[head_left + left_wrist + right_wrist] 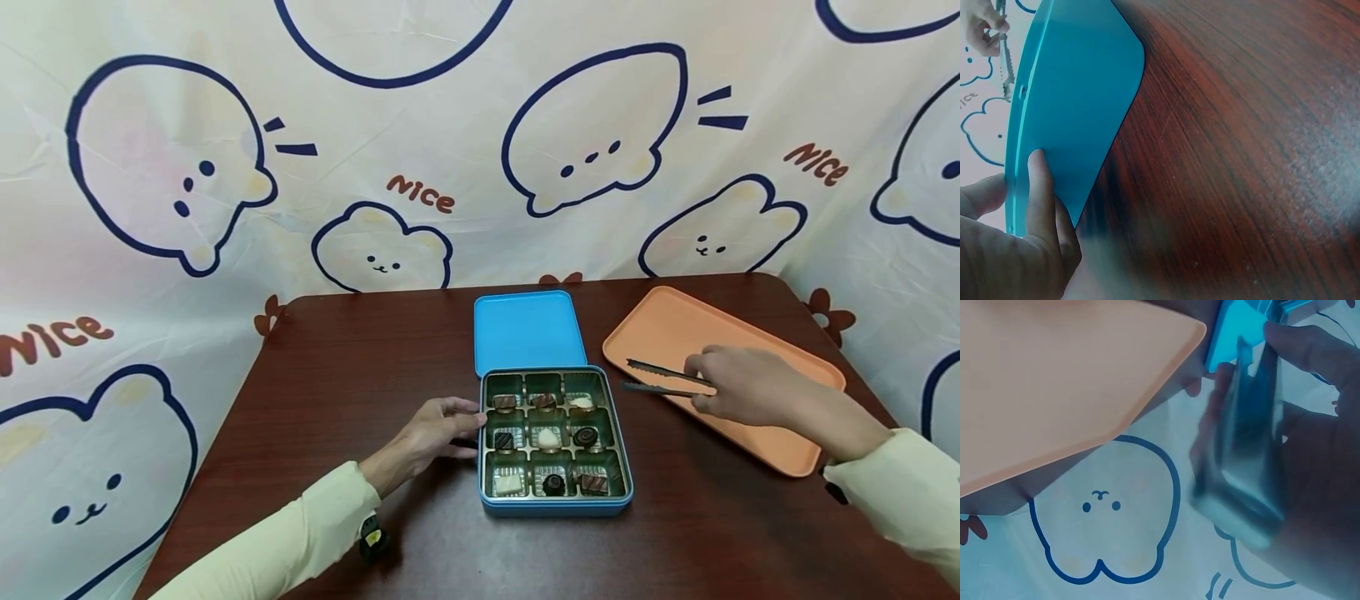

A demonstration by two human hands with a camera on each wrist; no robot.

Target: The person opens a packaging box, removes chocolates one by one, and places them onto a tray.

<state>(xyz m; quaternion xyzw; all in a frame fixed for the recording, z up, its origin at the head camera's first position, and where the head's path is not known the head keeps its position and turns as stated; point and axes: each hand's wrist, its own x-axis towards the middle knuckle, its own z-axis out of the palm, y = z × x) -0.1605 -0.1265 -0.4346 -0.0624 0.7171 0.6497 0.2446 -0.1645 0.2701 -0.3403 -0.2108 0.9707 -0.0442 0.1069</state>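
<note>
A blue tin box [557,507] stands on the table with its compartments facing up, several of them holding dark, brown and white chocolates [549,437]. My left hand [438,433] rests against the box's left side, fingers fairly straight at the rim; in the left wrist view fingertips touch the blue outer wall [1085,81]. My right hand [738,385] holds metal tongs [667,375] above an orange tray [750,433]. The tongs point left toward the box, their tips apart with nothing between them. In the right wrist view the tongs [1247,450] lie within the curled hand [1322,450].
Behind the box lies its flat blue lid [528,333]. The orange tray sits at the table's right side. Dark brown wooden table [360,375] extends left of the box. A white cloth [480,150] with bear drawings hangs behind and around the table.
</note>
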